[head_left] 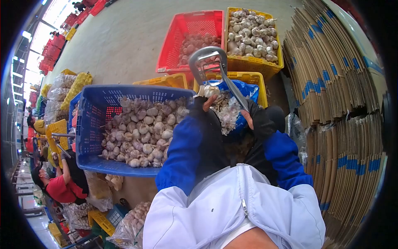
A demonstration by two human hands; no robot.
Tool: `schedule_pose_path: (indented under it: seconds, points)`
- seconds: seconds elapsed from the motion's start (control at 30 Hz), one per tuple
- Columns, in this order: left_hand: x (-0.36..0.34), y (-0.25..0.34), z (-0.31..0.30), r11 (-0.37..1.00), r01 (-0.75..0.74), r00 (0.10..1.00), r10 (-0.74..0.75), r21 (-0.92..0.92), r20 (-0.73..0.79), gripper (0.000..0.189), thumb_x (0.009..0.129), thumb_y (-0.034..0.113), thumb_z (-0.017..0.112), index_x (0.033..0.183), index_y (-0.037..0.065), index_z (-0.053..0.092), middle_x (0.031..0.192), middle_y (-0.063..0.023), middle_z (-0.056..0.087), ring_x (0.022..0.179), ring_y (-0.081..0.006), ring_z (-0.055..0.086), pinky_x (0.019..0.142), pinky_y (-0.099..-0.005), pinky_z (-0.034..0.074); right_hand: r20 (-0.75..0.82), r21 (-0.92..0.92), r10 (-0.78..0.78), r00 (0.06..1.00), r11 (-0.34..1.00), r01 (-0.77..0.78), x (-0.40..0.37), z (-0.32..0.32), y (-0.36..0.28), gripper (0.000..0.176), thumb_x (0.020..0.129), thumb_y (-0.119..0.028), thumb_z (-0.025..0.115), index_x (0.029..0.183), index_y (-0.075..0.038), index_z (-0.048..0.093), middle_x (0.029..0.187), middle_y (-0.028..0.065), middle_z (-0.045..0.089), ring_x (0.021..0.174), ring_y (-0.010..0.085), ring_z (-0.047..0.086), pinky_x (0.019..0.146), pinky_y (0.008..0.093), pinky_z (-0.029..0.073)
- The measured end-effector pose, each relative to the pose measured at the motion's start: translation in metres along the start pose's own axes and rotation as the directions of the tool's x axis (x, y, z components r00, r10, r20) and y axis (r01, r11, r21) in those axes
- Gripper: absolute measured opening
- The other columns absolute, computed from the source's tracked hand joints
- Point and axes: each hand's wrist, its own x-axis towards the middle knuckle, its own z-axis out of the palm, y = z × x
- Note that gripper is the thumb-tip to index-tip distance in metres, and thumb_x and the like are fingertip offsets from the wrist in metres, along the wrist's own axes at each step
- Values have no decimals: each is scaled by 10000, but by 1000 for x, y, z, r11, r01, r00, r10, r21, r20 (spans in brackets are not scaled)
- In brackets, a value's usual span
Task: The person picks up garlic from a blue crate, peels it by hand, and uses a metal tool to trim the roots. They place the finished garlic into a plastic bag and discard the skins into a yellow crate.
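Observation:
My left hand (209, 102) is closed around a garlic bulb (211, 91), held just under the head of the metal shears (235, 87). Gripped in my right hand (248, 118) is a long handle of these shears, whose broad looped end points away from me. Dark sleeves cover part of both hands. Below them, garlic skins and trimmings (227, 114) lie in a blue plastic bag (241, 123) that lines a yellow crate (262, 89). To the left, close to my left forearm, a blue crate (89, 135) holds many loose garlic bulbs (141, 128).
Ahead stand a red crate (169, 41) and a yellow crate (278, 62), both with garlic. Flattened cardboard stacks (327, 70) rise on my right. At the left, a person in a red shirt (62, 189) works near yellow mesh sacks (78, 89).

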Motion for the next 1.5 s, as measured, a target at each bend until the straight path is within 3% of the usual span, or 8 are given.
schedule_pose_path:
  seconds: [0.13,0.23,0.33,0.53,0.73,0.87,1.13,1.5]
  points:
    - [3,-3,-5,995,59,998,-59,84,-5,334,772,129,622,1053,25,474,891,-33,561,812,-88,534,661,-201,429,-5,-100,16,1000,995,-16,-2,6,10,430,802,-324,525,1112,-28,479,893,206,576,774,343,569,680,394,450]
    - [3,-3,-7,920,285,958,-284,-269,45,371,790,141,602,1096,29,425,913,-36,545,799,-84,520,656,-201,423,-5,-119,5,1000,993,-5,-2,1,0,464,801,-336,522,1134,-19,458,883,205,578,758,340,571,674,396,451]
    - [1,22,-2,988,154,988,-154,2,-7,319,776,276,617,968,52,493,805,8,519,704,-90,452,616,-241,379,11,-162,17,1000,987,-15,0,-8,-16,472,802,-317,518,1147,-4,439,855,202,583,720,338,572,648,407,450]
    - [2,44,9,966,66,997,-73,-251,-17,292,782,245,611,952,34,503,800,10,525,719,-74,450,612,-240,373,-16,-392,-75,997,918,62,-6,-2,-15,465,785,-267,527,1120,43,439,741,198,575,628,340,567,571,426,447]
    - [5,28,-3,996,90,996,-90,16,16,302,780,238,608,965,22,504,748,-22,541,683,-92,471,598,-263,389,13,-407,53,999,912,-43,-10,22,12,424,770,-201,531,1105,40,436,734,206,561,580,361,540,516,436,427]
    - [21,-16,-15,990,52,997,-58,132,47,332,814,235,557,1047,23,451,853,-77,545,728,-138,537,635,-257,448,-122,-454,-160,980,887,89,1,59,55,461,721,-183,585,1117,-23,414,714,159,564,561,315,558,486,420,446]
    - [2,-22,-36,980,174,948,-193,97,253,485,898,345,343,1244,15,261,1214,-169,386,1076,-238,457,911,-320,403,-163,-343,-71,984,939,10,21,86,87,337,729,-184,575,1025,-78,454,764,133,558,610,325,560,522,427,450]
    - [-9,-23,-10,897,144,987,-102,-418,121,335,858,242,457,1118,37,406,918,-51,459,749,-107,426,636,-229,357,-151,-7,-24,988,1000,23,-4,43,42,313,765,-198,565,1030,-44,502,822,187,573,713,330,575,608,392,454]
